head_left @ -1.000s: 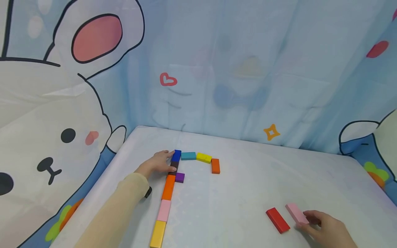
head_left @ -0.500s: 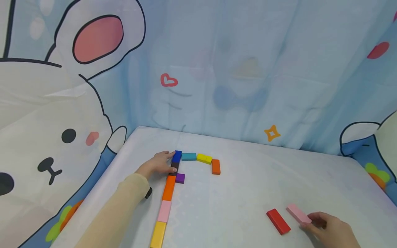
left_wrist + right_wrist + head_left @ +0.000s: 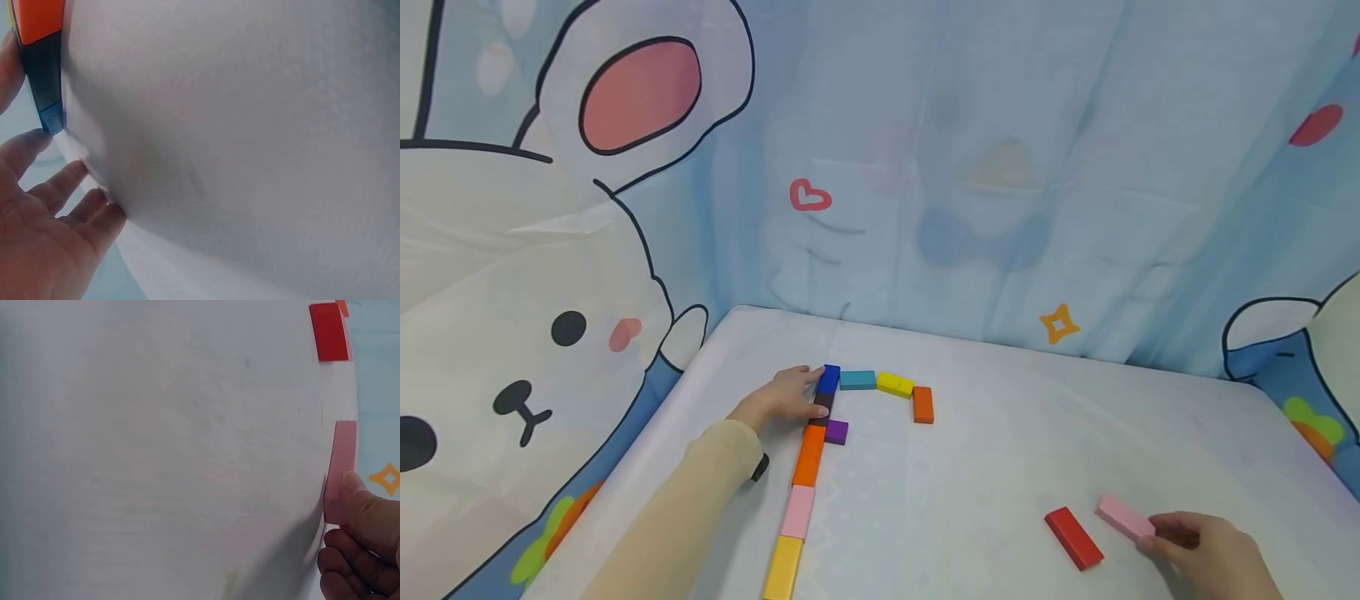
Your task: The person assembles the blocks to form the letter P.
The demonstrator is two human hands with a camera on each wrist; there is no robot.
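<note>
At the right, my right hand (image 3: 1213, 550) pinches one end of a pink block (image 3: 1124, 517). In the right wrist view the thumb lies along that block's lower part, with the other fingers bent beneath. A red block (image 3: 1073, 538) lies just left of it. My left hand (image 3: 782, 396) rests at the far end of a row of blocks, its fingers spread. One fingertip touches the end of the blue block (image 3: 52, 119), and the thumb lies at the side of the black block (image 3: 44, 72). Nearer in that row follow an orange block (image 3: 808, 456), another pink block (image 3: 797, 511) and a yellow-gold block (image 3: 783, 567).
A small purple block (image 3: 837, 432) sits against the row's right side. From the blue block, a teal block (image 3: 858, 380), a yellow block (image 3: 895, 384) and an orange-red block (image 3: 922, 405) curve rightward. Behind the white table (image 3: 970, 467) hangs a light blue printed curtain (image 3: 880, 125).
My right hand has moved slightly right with the pink block, which has turned a little away from the red one. The left hand stays at the row.
</note>
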